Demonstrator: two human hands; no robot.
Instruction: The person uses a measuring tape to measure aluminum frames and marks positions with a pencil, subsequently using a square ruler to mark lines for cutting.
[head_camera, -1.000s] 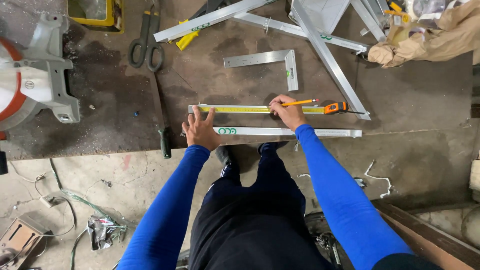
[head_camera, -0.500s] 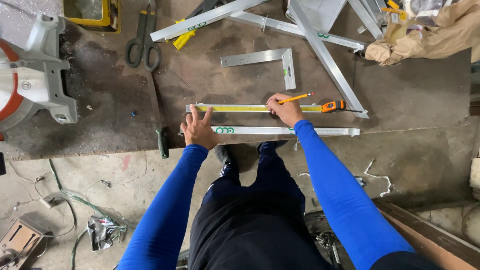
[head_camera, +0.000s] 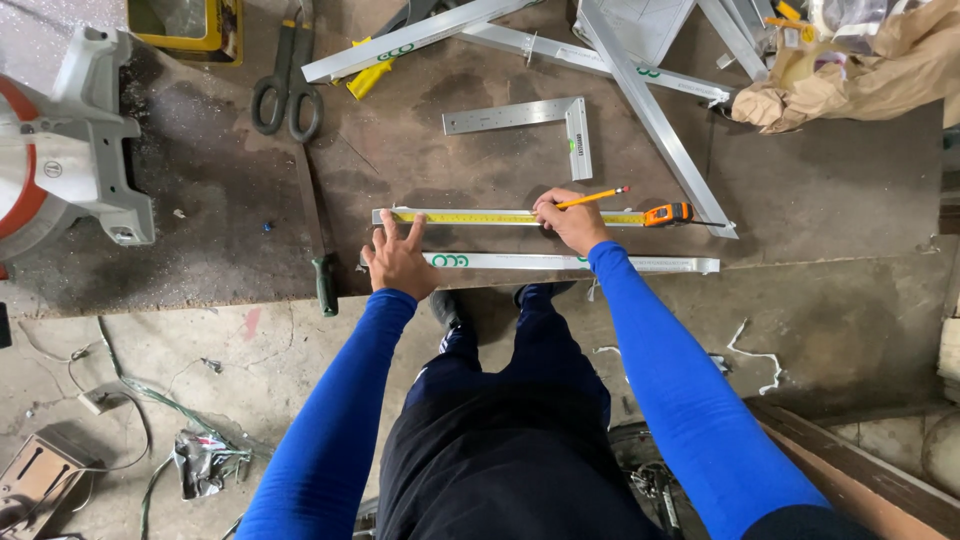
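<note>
your left hand (head_camera: 398, 262) lies flat with the fingers spread, pressing down on the near end of the yellow tape measure blade (head_camera: 500, 217) and the aluminium bar (head_camera: 560, 216) under it, fingertips right at the bar's left end. your right hand (head_camera: 572, 220) is closed around an orange pencil (head_camera: 592, 198), its tip pointing up and to the right, away from the blade, while the knuckles rest on the tape about midway along. compared with the views from a second ago, almost nothing has shifted: both hands sit in the same spots, the pencil has the same tilt, and the tape's orange case (head_camera: 668, 213) lies at the same place on the right end of the bar. that steadiness suggests the measuring is holding still and the mark is not being drawn at this instant, since the pencil tip is off the metal. a second aluminium bar (head_camera: 570, 263) lies parallel just nearer to you, along the edge of the dark worktable (head_camera: 830, 200). farther back sit a steel square (head_camera: 560, 120), a pair of shears (head_camera: 288, 90) and more cut bars (head_camera: 650, 100); a mitre saw (head_camera: 60, 150) stands at the far left.
</note>
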